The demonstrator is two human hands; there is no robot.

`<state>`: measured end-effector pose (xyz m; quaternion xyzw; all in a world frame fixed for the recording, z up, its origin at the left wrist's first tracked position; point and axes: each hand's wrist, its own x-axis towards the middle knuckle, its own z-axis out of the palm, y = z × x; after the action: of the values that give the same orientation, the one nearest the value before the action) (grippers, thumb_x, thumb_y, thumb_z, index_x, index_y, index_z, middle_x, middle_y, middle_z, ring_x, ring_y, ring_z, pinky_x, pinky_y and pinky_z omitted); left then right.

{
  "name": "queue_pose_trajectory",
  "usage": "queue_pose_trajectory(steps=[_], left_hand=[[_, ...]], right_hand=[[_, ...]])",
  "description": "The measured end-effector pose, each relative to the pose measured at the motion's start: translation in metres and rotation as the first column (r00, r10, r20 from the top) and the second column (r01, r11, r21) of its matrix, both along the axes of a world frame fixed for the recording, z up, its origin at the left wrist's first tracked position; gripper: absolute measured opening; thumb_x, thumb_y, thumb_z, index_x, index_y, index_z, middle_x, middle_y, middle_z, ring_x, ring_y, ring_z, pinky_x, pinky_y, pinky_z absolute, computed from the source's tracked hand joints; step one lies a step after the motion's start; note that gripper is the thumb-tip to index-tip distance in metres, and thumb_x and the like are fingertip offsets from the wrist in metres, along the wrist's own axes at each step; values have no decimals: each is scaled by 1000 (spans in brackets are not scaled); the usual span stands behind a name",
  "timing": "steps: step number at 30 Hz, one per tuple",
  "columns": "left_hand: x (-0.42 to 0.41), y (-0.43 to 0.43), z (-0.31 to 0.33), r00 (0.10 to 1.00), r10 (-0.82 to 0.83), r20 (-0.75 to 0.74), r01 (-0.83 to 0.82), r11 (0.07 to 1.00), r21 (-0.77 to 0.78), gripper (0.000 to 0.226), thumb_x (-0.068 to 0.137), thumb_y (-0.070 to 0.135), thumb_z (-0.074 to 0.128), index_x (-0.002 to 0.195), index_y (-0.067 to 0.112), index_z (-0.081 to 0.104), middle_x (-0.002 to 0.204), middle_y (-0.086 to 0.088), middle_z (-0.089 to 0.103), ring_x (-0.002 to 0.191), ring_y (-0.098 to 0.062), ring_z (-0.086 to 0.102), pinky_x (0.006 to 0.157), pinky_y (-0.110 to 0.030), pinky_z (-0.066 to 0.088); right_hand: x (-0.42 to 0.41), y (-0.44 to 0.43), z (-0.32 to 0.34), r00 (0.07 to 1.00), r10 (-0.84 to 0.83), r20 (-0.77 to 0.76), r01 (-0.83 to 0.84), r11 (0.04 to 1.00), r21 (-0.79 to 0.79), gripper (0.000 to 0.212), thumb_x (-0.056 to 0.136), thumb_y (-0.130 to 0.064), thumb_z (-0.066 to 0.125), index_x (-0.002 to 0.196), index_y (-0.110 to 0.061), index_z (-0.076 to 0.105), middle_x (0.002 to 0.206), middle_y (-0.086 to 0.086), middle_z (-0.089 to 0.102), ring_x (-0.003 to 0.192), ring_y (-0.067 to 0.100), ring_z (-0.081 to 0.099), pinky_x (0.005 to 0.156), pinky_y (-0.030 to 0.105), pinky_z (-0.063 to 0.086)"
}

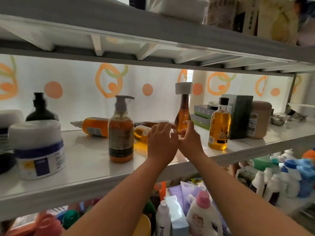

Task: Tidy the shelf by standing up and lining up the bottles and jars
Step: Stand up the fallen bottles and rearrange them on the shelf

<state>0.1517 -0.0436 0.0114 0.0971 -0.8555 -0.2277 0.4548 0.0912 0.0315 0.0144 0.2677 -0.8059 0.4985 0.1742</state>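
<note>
A slim amber bottle with a white cap (183,109) stands upright on the white shelf (88,160). My right hand (190,137) has its fingers on the bottle's base. My left hand (162,140) is right beside it, fingers spread, touching or nearly touching the base. Behind my left hand a small amber bottle (141,133) lies on its side, and another orange bottle (92,126) lies flat further left. Upright stand an amber pump bottle (121,132), a yellow oil bottle with a black cap (219,125), a dark pump bottle (40,109) and a white jar (38,147).
A green box (240,116), flat boxes (202,114) and a beige tub (260,118) stand at the right of the shelf. The shelf above (153,53) hangs low over the bottles. The lower shelf holds several detergent bottles (202,215).
</note>
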Motion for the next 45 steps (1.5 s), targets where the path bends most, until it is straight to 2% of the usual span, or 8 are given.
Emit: queue_pose_trajectory(steps=[4,7,10,15,26,37,41,45], left_hand=[[6,-17,-4,989,70,132,-85,990,116,43,93,32,34,127,20,57,143,-3,46,133,-22,39,113,-38,30],[9,-27,-8,954,26,298,-120,946,301,49,98,35,30,144,21,35,156,-11,23,143,-28,22,115,-41,23],[12,-33,-12,934,-65,350,-113,879,464,53,98,39,24,150,28,18,159,-13,7,144,-32,18,114,-45,24],[13,-32,-17,915,-98,391,-110,872,476,57,96,38,24,151,31,9,146,-17,40,129,-34,42,103,-50,40],[26,-21,-14,923,1,385,-139,933,331,57,96,37,35,147,21,15,127,-19,57,111,-33,56,73,-33,37],[22,-20,-12,891,-105,442,-34,955,295,73,83,53,50,144,26,18,133,-16,54,119,-36,53,100,-49,42],[21,-16,-12,895,-169,412,37,950,309,75,81,54,56,143,27,24,133,-15,55,117,-33,55,99,-48,45],[15,-4,-14,899,-147,412,33,962,271,75,82,54,55,143,25,24,131,-15,56,115,-33,56,97,-45,47]], right_hand=[[6,-31,-5,996,87,-38,-78,978,191,60,87,-19,62,139,-10,34,133,16,50,118,28,54,93,27,43],[7,-42,-8,997,77,3,-76,976,206,62,87,-26,61,141,-14,33,133,16,51,121,30,51,101,37,43],[8,-46,-12,994,110,27,-113,975,193,55,87,-29,62,136,-14,41,130,12,55,117,27,54,95,31,45],[3,-45,-14,988,153,-14,-148,973,175,39,85,-25,65,121,-17,50,116,10,63,100,22,61,82,27,49],[7,-28,-8,974,152,-169,-99,953,286,28,83,-21,64,107,-12,54,109,10,59,96,20,57,73,20,40],[10,3,-21,990,67,-125,-43,980,192,51,70,-31,76,110,-17,47,109,8,47,89,18,51,65,21,39],[10,16,-24,989,34,-147,-8,985,173,62,68,-35,79,115,-17,45,113,9,47,89,12,45,59,8,33],[9,27,-24,989,22,-145,-1,989,149,60,67,-32,79,114,-16,45,112,9,47,87,13,46,60,9,35]])
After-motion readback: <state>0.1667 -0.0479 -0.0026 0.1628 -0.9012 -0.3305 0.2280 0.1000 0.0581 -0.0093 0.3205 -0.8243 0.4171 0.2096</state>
